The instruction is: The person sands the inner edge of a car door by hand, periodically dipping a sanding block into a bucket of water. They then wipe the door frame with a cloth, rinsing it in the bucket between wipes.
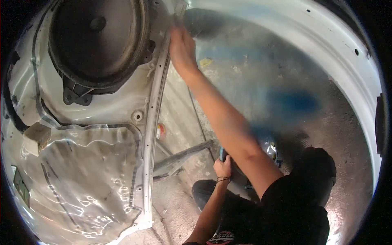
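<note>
Up top, right hand (pixel 181 47) fingers gripping door edge (pixel 157 87), left hand (pixel 223 166) seemingly clutching blue tool (pixel 221 154)

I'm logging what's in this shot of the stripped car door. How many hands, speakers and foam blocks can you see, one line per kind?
Hands: 2, the right hand on the door's edge, the left hand gripping a blue-handled tool
Speakers: 1, the round speaker
Foam blocks: 1, the foam block
Total: 4

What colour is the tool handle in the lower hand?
Blue-teal handle, gripped by the left hand; seen in the head view.
</note>
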